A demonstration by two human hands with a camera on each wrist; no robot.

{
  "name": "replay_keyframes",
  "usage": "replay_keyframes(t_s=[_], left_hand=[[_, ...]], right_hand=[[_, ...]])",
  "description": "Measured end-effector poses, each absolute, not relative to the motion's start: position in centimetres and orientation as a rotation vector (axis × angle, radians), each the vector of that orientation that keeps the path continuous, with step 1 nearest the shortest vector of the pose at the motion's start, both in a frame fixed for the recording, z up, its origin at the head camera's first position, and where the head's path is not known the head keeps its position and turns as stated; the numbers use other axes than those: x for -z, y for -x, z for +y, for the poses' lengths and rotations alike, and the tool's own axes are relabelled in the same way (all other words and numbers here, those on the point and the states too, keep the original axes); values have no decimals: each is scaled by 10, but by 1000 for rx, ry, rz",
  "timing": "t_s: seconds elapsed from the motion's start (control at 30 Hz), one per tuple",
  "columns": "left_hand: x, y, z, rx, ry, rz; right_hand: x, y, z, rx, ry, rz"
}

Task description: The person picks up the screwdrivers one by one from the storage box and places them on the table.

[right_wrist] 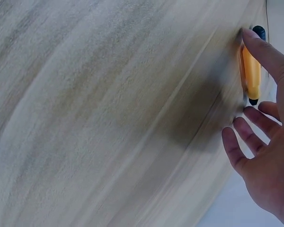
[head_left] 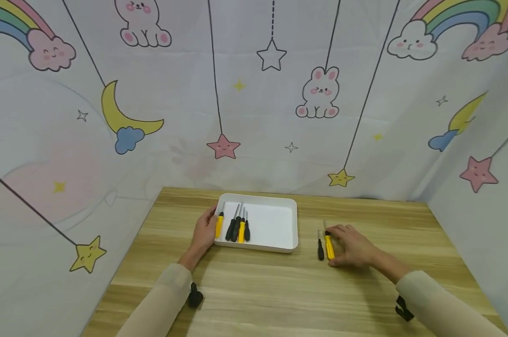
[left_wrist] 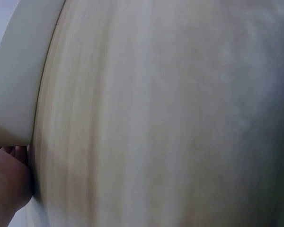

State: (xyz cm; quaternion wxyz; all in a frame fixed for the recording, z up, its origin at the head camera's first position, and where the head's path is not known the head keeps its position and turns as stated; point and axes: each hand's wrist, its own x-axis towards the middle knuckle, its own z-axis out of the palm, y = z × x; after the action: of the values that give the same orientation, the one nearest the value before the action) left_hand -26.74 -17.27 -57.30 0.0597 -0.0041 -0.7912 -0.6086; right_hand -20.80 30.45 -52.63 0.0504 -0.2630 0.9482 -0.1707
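Note:
My left hand (head_left: 204, 230) rests against the left end of a shallow white tray (head_left: 275, 249). The left wrist view shows part of that hand (left_wrist: 8, 177) at the tray's corner, its fingertips partly hidden. On the table right of the tray, a yellow-handled screwdriver (head_left: 329, 247) lies with its shaft pointing away. My right hand (head_left: 355, 245) is spread beside it, thumb near the handle's butt and fingers near its neck. The right wrist view has the yellow handle (right_wrist: 251, 71) between thumb and index finger. Just left lies a small black-handled screwdriver (head_left: 320, 250).
Several screwdrivers with black and yellow handles (head_left: 241, 230) lie in the tray's left half. The wood-grain table (head_left: 258, 290) meets a white printed cloth (head_left: 186, 159) at its back edge. Another cloth panel (head_left: 485, 224) stands along the right side.

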Motion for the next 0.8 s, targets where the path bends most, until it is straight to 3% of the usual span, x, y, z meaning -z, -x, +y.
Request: replay_keyframes(t_s=[0.8], left_hand=[[575,268,-173,1859,2,-2393]], right_hand=[[500,223,293,627,770,2914]])
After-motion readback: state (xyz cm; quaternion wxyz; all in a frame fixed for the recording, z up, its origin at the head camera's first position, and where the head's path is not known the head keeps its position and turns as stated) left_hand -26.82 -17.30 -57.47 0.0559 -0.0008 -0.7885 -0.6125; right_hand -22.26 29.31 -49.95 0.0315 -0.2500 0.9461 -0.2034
